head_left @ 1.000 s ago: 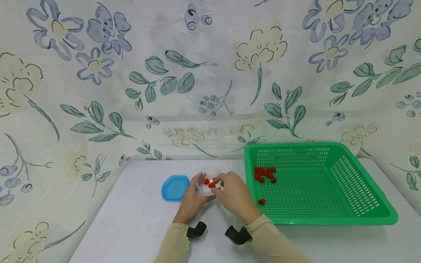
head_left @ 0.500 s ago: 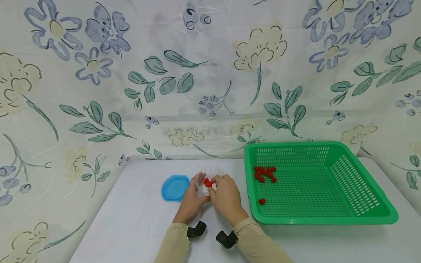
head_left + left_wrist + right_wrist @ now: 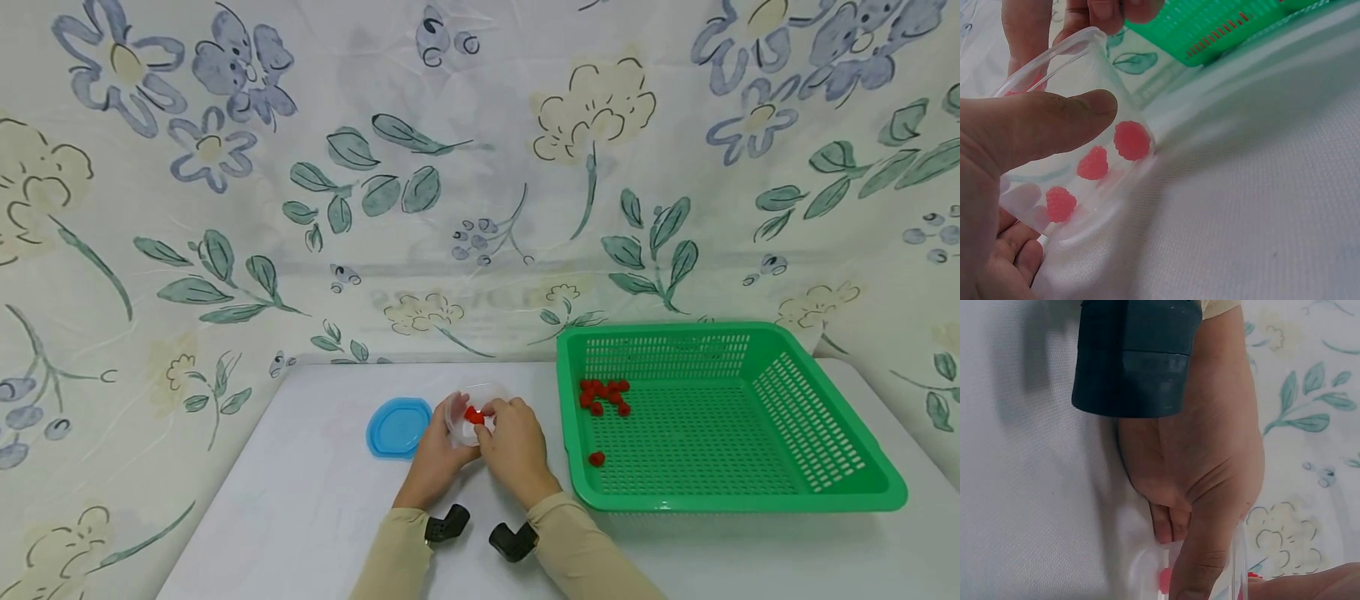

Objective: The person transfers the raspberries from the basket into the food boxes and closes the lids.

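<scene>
My left hand [image 3: 435, 460] grips a clear plastic tub [image 3: 1082, 69], tilted just above the white table. Through its wall, the left wrist view shows raspberries at the bottom, one a round red raspberry [image 3: 1132, 140]. My right hand [image 3: 517, 450] reaches over the rim, thumb and fingers inside the tub. A red raspberry [image 3: 477, 418] appears pinched at its fingertips, partly hidden by them. Left of the tub, a blue lid [image 3: 400, 428] lies flat on the table.
On the right stands a large green basket [image 3: 735, 503]. A cluster of raspberries [image 3: 600, 390] lies in its back left corner, and a single raspberry [image 3: 596, 459] sits nearer the front. A floral cloth [image 3: 480, 275] hangs behind the table [image 3: 300, 483].
My right hand has shifted left and its fingers have gone deeper into the tub, toward the red raspberries. The left hand and tub have hardly moved.
</scene>
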